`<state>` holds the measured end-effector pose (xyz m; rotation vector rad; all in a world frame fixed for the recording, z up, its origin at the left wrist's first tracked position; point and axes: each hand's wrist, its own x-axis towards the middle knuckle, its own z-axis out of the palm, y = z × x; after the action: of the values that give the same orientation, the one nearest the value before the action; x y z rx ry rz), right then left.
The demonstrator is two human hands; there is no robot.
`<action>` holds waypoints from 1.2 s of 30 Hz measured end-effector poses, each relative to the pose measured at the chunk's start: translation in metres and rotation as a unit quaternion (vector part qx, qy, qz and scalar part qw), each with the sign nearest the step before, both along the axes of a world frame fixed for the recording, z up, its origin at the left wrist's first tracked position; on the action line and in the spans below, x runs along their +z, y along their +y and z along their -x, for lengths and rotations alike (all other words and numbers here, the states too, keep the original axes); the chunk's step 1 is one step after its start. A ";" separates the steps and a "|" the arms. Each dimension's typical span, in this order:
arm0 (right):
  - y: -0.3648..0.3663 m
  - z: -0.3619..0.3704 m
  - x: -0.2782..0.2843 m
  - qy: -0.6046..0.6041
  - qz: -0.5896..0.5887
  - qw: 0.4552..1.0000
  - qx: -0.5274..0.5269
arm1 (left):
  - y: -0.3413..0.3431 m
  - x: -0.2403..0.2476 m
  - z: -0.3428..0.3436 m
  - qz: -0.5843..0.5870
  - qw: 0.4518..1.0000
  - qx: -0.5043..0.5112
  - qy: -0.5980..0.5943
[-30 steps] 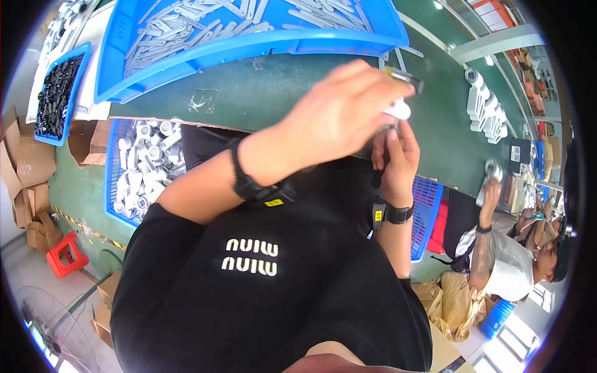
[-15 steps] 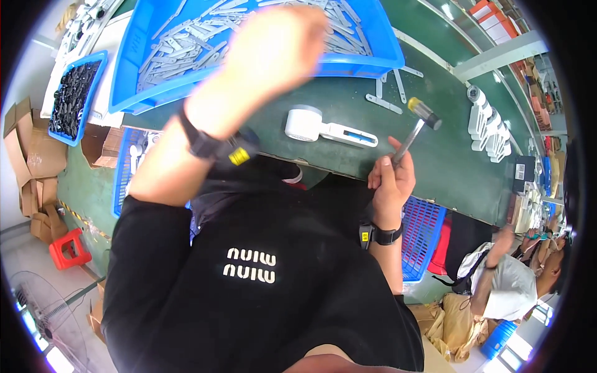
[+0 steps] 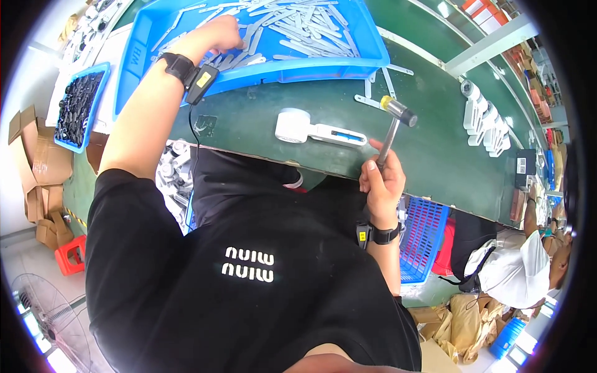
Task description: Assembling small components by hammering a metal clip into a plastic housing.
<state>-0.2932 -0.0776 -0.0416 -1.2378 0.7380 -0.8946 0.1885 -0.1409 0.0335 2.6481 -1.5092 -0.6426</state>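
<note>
In the large blue bin [image 3: 249, 73], my left hand [image 3: 219, 34] is down among grey flat strips [image 3: 314, 34]. Its fingers are curled, and their tips are hidden, so what they grip cannot be made out. My right hand [image 3: 384, 186] is closed around the metal handle of a small mallet [image 3: 398, 112], which has a yellow face and a black face. The mallet head points up and away, over the green table [image 3: 242, 118]. Just left of it lies a white device [image 3: 292, 126] with a round head and a long arm, a blue strip showing in its slot.
Several loose strips [image 3: 368, 99] lie by the bin's right corner. White devices [image 3: 485, 118] stand in a row at the right. A smaller blue tray [image 3: 81, 105] of black parts is at the left. A blue crate [image 3: 426, 239] sits below the table's front edge.
My left hand has moved left and down into the strips in the bin, from a blurred position above it. My right hand still holds the mallet, with little movement.
</note>
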 end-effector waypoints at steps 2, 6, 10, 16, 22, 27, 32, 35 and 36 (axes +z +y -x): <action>-0.001 0.001 -0.001 0.002 -0.002 1.000 0.005 | 0.000 -0.008 -0.006 0.013 1.000 0.008 0.013; -0.001 0.000 -0.002 0.002 -0.005 1.000 0.008 | -0.002 -0.020 -0.021 0.051 0.998 0.035 0.021; -0.003 0.004 -0.007 0.000 0.012 1.000 0.004 | -0.004 -0.024 -0.018 0.088 0.994 -0.026 0.056; -0.004 0.002 -0.005 0.005 0.014 1.000 -0.011 | -0.004 -0.036 -0.029 0.203 0.967 -0.152 0.007; 0.004 -0.009 0.009 0.038 0.008 0.998 -0.048 | 0.060 0.051 0.081 0.406 0.897 -0.169 0.042; 0.009 -0.021 0.030 -0.026 -0.010 0.999 -0.022 | 0.108 0.022 0.177 0.533 0.735 -0.419 0.013; -0.001 -0.039 0.042 0.012 -0.041 0.996 -0.080 | 0.116 -0.023 0.215 0.565 0.710 -0.418 0.052; -0.006 -0.036 0.048 0.005 -0.084 0.992 -0.095 | 0.111 -0.036 0.215 0.584 0.705 -0.396 0.073; -0.008 -0.033 0.048 0.028 -0.092 0.990 -0.102 | 0.110 -0.037 0.213 0.584 0.706 -0.394 0.077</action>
<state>-0.2606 -0.0859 0.0062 -1.0399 0.9832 -0.9373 -0.0249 -0.0304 -0.0036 0.9480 -1.9583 0.1631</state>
